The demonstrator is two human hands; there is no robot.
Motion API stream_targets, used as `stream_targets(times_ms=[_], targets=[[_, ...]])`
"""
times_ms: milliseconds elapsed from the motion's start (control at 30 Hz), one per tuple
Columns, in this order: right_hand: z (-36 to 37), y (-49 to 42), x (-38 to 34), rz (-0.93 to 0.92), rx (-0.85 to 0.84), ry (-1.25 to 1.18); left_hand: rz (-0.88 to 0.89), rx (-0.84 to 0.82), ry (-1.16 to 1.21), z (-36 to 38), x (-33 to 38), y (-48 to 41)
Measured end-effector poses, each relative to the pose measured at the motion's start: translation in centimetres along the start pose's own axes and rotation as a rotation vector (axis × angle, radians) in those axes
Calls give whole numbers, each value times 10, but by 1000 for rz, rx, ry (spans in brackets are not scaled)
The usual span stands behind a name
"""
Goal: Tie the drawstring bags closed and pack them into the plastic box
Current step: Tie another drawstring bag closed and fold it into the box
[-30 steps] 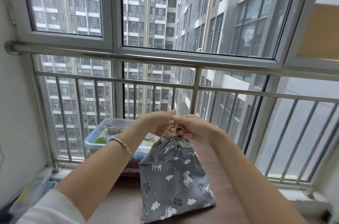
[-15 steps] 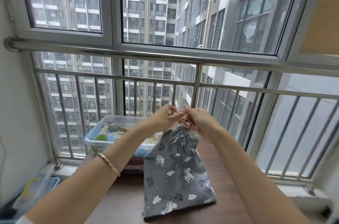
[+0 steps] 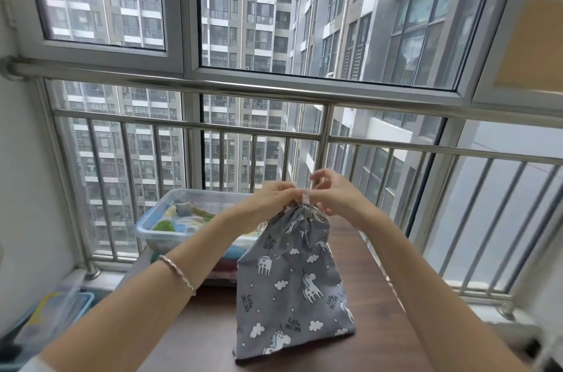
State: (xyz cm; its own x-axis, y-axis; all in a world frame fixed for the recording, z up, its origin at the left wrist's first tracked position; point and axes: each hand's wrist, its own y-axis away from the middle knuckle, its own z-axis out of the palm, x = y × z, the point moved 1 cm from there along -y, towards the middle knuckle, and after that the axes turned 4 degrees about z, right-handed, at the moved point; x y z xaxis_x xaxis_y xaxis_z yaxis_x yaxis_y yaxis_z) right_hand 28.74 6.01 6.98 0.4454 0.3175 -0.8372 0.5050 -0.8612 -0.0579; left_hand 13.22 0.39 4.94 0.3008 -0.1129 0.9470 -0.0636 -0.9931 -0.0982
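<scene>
A grey drawstring bag (image 3: 292, 286) printed with white unicorns and clouds stands upright on the brown table (image 3: 195, 329), its mouth gathered tight. My left hand (image 3: 268, 198) and my right hand (image 3: 335, 195) meet just above the gathered mouth, and each pinches the pale drawstring (image 3: 306, 193) with curled fingers. Behind the bag at the left sits the clear plastic box (image 3: 158, 228), holding colourful fabric bags.
A steel railing (image 3: 326, 143) and window glass rise directly behind the table. A white wall closes the left side. On the floor at the lower left sits a blue bin (image 3: 61, 310) with clear plastic over it. A bracelet circles my left wrist.
My hands have kept working the drawstring at the bag's mouth, the cord loop drawn smaller. The bag stands in the same place while the view has shifted slightly.
</scene>
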Motion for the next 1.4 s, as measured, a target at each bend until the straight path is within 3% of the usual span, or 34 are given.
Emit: stream_targets(times_ms=[67,167,300,533,633,733,900,1033,1167,1300,1400], targets=[[4,4,0,-124,51,178,12,14,-9,1,1,0],[5,5,1,-128,59,53,57,30,-48,1,0,0],[4,0,6,-117,-163,-223,99,67,-17,0,1,3],[-3,-5,7,-49,-347,-267,41,22,-87,-2,7,6],[-5,-9,8,-17,-323,-695,29,43,-70,-4,7,8],[-7,-13,21,273,-220,-1095,51,89,-56,-9,6,10],[3,-6,29,260,-322,-1123,48,198,-68,-10,6,12],[12,-4,17,146,-168,-1039,6,179,-80,-10,6,14],[14,-5,10,146,-124,-1151,6,160,-32,-13,4,15],[1,-7,21,284,57,-1293,136,431,90,-38,3,30],[-3,-6,23,282,4,-903,187,430,-173,-50,0,37]])
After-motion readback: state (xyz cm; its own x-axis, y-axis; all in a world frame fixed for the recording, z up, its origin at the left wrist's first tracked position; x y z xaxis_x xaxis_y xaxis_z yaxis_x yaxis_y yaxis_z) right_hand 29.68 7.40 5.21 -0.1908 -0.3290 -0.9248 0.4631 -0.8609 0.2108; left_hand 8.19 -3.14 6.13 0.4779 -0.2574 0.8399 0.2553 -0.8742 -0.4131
